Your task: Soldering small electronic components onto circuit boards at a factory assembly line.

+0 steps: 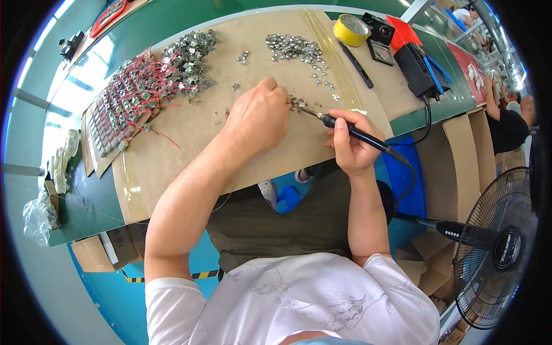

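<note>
A person seated at a brown-covered worktop (172,167) grips a soldering iron (372,140) by its dark handle, the right hand (352,144) clamped around it well back from the metal shaft, presumably to keep the fingers off the heat. The left hand (260,112) is curled with its fingers together just beside the tip, apparently to steady the work; whatever it pinches is too small to make out. Small metal pieces (295,104) lie at the tip, between the two hands. A loose pile of shiny parts (294,47) sits beyond, within easy reach, while a heap of red-wired pieces (146,80) spreads to the left, perhaps to keep the two kinds apart. The iron's cord (412,175) hangs off to the right, a position that likely keeps it from dragging through the parts.
</note>
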Motion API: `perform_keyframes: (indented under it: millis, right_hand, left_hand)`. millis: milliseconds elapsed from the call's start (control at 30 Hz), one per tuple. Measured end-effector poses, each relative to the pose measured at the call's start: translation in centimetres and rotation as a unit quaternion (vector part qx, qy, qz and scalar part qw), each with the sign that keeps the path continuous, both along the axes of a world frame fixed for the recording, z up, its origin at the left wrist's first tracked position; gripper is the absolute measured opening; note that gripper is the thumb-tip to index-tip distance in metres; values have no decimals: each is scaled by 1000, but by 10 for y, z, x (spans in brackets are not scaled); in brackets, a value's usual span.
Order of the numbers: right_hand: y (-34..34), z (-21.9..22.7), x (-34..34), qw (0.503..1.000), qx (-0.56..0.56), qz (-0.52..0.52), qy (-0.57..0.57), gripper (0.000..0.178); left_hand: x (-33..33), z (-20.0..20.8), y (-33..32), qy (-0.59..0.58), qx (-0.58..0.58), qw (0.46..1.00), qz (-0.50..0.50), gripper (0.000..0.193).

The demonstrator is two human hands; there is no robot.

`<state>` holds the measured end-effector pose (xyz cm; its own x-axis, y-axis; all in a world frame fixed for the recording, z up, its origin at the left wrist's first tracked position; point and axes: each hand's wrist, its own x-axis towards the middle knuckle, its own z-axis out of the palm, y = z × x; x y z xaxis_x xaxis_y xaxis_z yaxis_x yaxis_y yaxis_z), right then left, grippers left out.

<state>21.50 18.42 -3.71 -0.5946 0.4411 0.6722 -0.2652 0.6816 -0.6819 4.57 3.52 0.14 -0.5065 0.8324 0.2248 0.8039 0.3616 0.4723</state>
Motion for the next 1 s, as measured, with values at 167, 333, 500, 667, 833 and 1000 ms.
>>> perform_keyframes:
  millis: [167, 333, 500, 667, 833, 1000]
  right_hand:
    - [-1, -2, 3, 999, -39, -15, -1, 17]
    - [-6, -6, -4, 992, -117, -28, 28, 21]
    - [12, 23, -18, 985, -169, 35, -20, 32]
    - [20, 72, -75, 970, -168, 144, -97, 27]
    - [24, 83, -156, 902, -116, 283, -303, 22]
    - [19, 73, -193, 892, 12, 322, -316, 34]
  left_hand:
    - [-2, -5, 3, -1, -6, 1000, 12, 16]
    - [-5, -5, 0, 29, 2, 999, -13, 15]
    - [-5, -7, 1, 20, -24, 999, -38, 18]
    - [-5, -10, 0, 40, -8, 999, -32, 17]
    - [-6, -16, 1, 12, 16, 1000, -21, 15]
    - [-5, -18, 5, 14, 5, 999, -39, 16]
